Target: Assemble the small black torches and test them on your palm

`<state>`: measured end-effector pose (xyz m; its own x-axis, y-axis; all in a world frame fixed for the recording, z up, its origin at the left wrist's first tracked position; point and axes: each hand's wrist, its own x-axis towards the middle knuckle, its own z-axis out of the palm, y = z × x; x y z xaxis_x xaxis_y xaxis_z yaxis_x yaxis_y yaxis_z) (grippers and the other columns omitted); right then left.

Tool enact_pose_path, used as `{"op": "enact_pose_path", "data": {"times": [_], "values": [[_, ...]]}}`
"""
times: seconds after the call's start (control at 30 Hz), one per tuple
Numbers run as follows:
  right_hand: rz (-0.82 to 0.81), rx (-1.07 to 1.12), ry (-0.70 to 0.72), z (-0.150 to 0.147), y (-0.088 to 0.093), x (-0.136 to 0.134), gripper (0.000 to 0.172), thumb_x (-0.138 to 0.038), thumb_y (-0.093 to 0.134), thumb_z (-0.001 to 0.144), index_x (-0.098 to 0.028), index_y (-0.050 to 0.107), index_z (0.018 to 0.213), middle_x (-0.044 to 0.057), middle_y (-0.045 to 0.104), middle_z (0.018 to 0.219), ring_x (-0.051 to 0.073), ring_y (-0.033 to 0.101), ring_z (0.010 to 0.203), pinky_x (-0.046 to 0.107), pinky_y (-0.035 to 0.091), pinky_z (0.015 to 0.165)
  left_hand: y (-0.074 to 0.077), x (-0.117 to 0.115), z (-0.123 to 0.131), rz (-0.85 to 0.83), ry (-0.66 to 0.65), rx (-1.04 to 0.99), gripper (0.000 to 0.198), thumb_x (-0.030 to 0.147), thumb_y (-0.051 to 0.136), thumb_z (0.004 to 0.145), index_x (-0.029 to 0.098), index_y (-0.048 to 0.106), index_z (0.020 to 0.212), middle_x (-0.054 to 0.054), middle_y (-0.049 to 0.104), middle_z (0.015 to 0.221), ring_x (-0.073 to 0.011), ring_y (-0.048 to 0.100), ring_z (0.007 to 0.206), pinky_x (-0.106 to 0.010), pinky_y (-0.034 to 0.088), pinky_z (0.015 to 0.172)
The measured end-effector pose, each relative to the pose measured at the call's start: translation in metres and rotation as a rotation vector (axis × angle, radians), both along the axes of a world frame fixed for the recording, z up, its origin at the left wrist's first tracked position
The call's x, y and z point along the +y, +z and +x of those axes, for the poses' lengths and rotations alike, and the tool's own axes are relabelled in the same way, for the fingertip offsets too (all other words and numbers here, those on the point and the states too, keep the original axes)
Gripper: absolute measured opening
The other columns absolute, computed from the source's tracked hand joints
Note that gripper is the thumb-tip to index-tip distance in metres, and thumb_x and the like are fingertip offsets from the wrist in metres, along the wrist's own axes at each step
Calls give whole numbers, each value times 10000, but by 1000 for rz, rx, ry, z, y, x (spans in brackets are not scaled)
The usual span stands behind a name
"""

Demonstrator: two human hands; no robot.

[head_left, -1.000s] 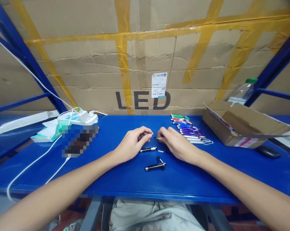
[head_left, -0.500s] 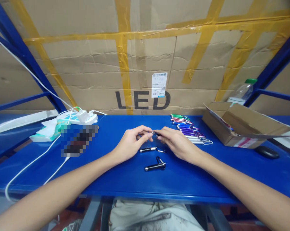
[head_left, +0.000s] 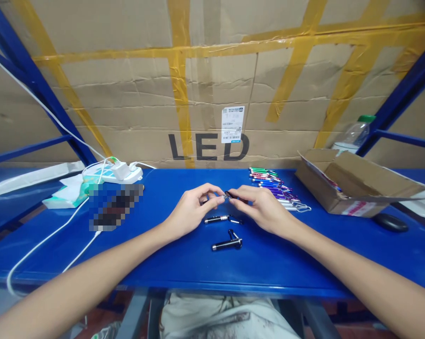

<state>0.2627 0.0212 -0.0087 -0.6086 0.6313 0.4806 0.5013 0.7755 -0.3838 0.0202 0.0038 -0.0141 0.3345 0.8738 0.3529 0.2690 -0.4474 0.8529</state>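
Observation:
Over the middle of the blue table, my left hand (head_left: 194,207) pinches a small black keychain penlight, its body mostly hidden by the fingers. My right hand (head_left: 258,205) is closed on the black carabiner clip (head_left: 228,194) at the penlight's end; the fingertips of both hands nearly meet there. Just below the hands lies a black penlight (head_left: 215,219) with its clip stretched to the right. Nearer the front edge rests another black penlight (head_left: 226,245), its clip folded upward. Right of my hands, a row of green, red, blue, purple and silver penlights (head_left: 274,188) lies side by side.
An open cardboard box (head_left: 353,207) stands at the right, beside a black mouse (head_left: 390,222). Behind it is a green-capped bottle (head_left: 358,132). At left are a power strip (head_left: 132,176), a tissue pack (head_left: 62,200), white cables and a blurred-out dark object (head_left: 116,207). A large carton (head_left: 127,103) forms the back.
The right fingers have shifted slightly around the clip, and more of the black clip shows between the hands. The penlights on the table stay in place.

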Motion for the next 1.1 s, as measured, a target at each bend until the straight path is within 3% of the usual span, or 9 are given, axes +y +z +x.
{"op": "enact_pose_path", "data": {"times": [0.1,0.2,0.33,0.47,0.77,1.1], "values": [[-10,25,28,0,1,0,307,-344,500,1121,-201,771,1111,67,739,910,213,675,822,326,497,751,2,-1,-1,67,16,-4,239,404,658,1033,203,729,1140,-55,753,1085,-208,696,1035,-313,545,915],[-13,39,33,-1,1,1,294,-335,509,1116,-195,768,1113,63,735,905,213,677,824,326,498,757,3,-2,-1,99,32,36,256,378,552,1089,212,688,1228,-73,729,1242,-216,678,1143,-332,536,984],[-3,50,31,0,0,2,282,-313,521,1108,-182,771,1098,65,740,911,214,682,822,329,497,761,-2,0,-1,68,15,51,274,357,562,1082,205,632,1298,-86,724,1242,-218,681,1125,-362,539,1004],[3,52,15,3,-1,4,290,-328,524,1107,-197,783,1099,70,753,930,223,694,836,336,506,771,-5,4,0,77,1,58,235,344,643,1041,208,685,1228,-71,747,1189,-224,682,1116,-373,524,1018],[11,91,47,3,-1,4,298,-330,518,1116,-198,780,1168,76,764,978,223,708,878,337,527,796,0,0,-2,157,1,216,201,354,650,1045,243,762,1170,-29,794,1147,-219,642,1021,-356,494,946],[94,121,88,1,1,0,282,-299,512,1121,-221,764,1220,82,771,1043,233,723,940,337,541,841,0,1,-2,126,0,189,233,387,658,1030,252,804,1151,-30,805,1149,-218,636,964,-354,493,920]]}}
